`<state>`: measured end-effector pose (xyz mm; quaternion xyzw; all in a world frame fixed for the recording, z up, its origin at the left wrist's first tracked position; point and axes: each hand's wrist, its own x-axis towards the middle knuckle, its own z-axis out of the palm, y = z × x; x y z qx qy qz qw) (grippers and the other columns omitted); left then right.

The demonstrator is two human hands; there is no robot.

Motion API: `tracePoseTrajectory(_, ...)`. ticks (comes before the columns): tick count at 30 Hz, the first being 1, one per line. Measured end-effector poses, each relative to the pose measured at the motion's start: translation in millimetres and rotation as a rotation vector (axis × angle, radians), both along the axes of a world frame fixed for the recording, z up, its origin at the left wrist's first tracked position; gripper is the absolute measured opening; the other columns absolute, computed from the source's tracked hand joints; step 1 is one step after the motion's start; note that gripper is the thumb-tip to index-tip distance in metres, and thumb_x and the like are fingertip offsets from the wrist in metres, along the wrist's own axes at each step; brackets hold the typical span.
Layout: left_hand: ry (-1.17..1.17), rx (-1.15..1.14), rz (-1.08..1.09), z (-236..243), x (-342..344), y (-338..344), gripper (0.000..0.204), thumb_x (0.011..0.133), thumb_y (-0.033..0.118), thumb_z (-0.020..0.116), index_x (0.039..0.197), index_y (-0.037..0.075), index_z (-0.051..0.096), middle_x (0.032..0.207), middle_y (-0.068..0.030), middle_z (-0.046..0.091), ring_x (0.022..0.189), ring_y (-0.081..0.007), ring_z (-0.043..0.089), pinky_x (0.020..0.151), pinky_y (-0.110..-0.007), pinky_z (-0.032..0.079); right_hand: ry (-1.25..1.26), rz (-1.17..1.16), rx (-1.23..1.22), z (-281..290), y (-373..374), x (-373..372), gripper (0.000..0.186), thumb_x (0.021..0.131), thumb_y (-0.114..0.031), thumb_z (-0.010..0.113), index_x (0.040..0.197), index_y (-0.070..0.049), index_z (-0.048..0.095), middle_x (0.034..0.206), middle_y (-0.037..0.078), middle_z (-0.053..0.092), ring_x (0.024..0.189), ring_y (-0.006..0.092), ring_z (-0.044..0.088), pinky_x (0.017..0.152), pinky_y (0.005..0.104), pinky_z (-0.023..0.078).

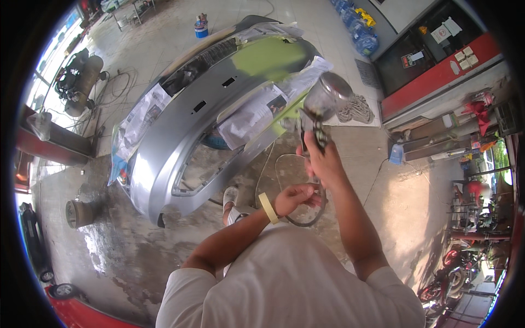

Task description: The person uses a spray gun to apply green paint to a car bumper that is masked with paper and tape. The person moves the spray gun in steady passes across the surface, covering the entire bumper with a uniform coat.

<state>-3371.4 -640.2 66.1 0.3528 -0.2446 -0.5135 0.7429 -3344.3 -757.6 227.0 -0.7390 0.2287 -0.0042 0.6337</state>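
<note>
My right hand (322, 158) grips the handle of a paint spray gun (320, 109) with a shiny metal cup on top, held up in front of me. My left hand (295, 198) is closed just below it, fingers pinching the dark air hose (306, 221) that loops down from the gun. A roll of masking tape (268, 208) sits on my left wrist like a bracelet. Beyond the gun lies a silver car bumper (180, 131) with a green painted patch (268, 57) and newspaper masking (257, 112) taped around it.
An air compressor (79, 79) stands at the far left with hoses on the wet concrete floor. A paint can (201, 27) sits behind the bumper. Blue water jugs (358, 27) and a red-framed shopfront (437, 71) are at right. Motorbikes (448, 284) stand at lower right.
</note>
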Motion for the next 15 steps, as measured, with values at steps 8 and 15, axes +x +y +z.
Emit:
tracePoseTrajectory(8, -0.003, 0.019, -0.203, -62.4, 32.9, 38.5, 0.079, 0.107, 0.06, 0.024, 0.135, -0.006, 0.056, 0.126, -0.0183, 0.066, 0.12, -0.0262, 0.062, 0.109, -0.041, 0.043, -0.013, -0.086, -0.076, -12.0, 34.6, 134.9, 0.044, 0.101, -0.043, 0.063, 0.096, 0.0, 0.063, 0.072, 0.007, 0.061, 0.04, 0.0108, 0.044, 0.034, 0.029, 0.034)
tracePoseTrajectory(15, 0.026, -0.004, -0.211, -79.4, 103.0, 85.3, 0.077, 0.108, 0.058, 0.022, 0.131, -0.005, 0.059, 0.115, -0.0169, 0.068, 0.105, -0.0247, 0.065, 0.1, -0.039, 0.048, 0.107, -0.157, -0.144, -41.6, 65.7, 220.5, 0.043, 0.098, -0.045, 0.067, 0.107, -0.003, 0.063, 0.077, 0.007, 0.06, 0.047, 0.0106, 0.043, 0.037, 0.0292, 0.035)
